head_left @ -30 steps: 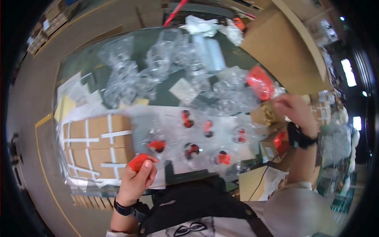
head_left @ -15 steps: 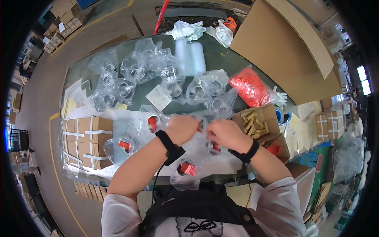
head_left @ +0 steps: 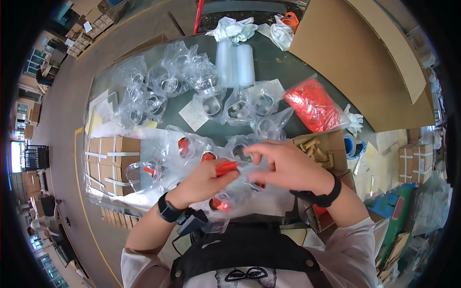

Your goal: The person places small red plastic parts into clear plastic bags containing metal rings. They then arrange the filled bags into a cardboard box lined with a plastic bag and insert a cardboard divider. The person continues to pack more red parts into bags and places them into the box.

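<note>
My left hand [head_left: 199, 181] is closed on several thin red packets [head_left: 225, 167], which stick out between thumb and fingers. Just to the right, my right hand [head_left: 290, 165] is open, thumb and fingers apart, with nothing visible in it. Beneath it lies a clear plastic bag holding a round metal part [head_left: 241, 152]. Around my hands, more bagged parts have red packets on or in them: one red packet [head_left: 183, 147] up left, another [head_left: 208, 156] beyond my left hand, one [head_left: 149, 170] at the left and one [head_left: 221, 205] close to my body.
Bagged metal parts [head_left: 211, 105] cover the far table beside clear film rolls [head_left: 235, 65]. At right are a bag of red packets [head_left: 312, 105], an open carton of tan cylinders [head_left: 314, 150], a blue tape roll [head_left: 353, 146] and a large cardboard box [head_left: 355, 62]. Strapped cartons [head_left: 113, 165] stand left.
My hands have moved apart. The left came back toward me and left, its red packets now showing; the right opened its fingers. The view has shifted slightly.
</note>
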Action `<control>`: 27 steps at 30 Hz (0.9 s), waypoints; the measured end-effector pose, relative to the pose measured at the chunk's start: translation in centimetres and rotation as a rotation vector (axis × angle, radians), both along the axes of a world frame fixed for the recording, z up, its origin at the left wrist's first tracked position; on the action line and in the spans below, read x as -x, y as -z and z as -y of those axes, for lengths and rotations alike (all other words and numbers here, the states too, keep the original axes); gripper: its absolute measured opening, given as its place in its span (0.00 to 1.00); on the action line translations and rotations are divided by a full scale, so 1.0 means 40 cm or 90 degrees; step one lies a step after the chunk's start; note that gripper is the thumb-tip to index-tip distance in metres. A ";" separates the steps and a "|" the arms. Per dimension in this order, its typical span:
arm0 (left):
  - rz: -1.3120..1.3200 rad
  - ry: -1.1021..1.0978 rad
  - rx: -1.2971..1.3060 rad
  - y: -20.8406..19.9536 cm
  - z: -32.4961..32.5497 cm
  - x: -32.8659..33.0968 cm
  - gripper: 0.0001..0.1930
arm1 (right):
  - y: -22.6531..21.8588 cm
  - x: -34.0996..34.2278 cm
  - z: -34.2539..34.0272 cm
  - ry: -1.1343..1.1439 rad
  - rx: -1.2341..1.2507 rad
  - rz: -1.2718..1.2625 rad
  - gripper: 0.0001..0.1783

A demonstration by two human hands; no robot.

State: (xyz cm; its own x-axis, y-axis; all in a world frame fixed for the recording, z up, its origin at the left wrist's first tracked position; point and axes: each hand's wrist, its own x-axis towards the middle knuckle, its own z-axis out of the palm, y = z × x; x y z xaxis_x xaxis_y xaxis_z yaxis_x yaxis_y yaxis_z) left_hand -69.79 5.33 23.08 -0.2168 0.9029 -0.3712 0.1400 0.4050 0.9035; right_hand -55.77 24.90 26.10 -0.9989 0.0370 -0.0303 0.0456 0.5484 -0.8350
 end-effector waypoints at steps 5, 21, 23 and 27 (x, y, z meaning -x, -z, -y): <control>0.282 0.067 0.026 -0.024 -0.045 -0.036 0.12 | 0.024 0.018 0.021 0.020 0.110 -0.041 0.15; 0.315 -0.202 0.040 0.013 0.084 0.001 0.16 | 0.210 0.130 0.032 0.028 -0.314 0.160 0.10; 0.337 -0.198 0.037 0.021 0.095 0.003 0.16 | 0.165 0.132 0.013 0.038 -0.257 0.185 0.15; 0.343 -0.067 0.042 0.015 0.056 -0.008 0.14 | 0.010 0.082 0.028 0.056 0.198 0.236 0.13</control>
State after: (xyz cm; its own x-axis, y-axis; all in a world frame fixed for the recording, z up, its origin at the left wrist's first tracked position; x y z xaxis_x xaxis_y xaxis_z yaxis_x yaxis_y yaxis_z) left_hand -69.48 3.07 22.48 -0.0687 0.8574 -0.5101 -0.3792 0.4505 0.8082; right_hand -59.04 23.77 25.71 -0.9122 0.0532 -0.4062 0.4055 0.2572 -0.8771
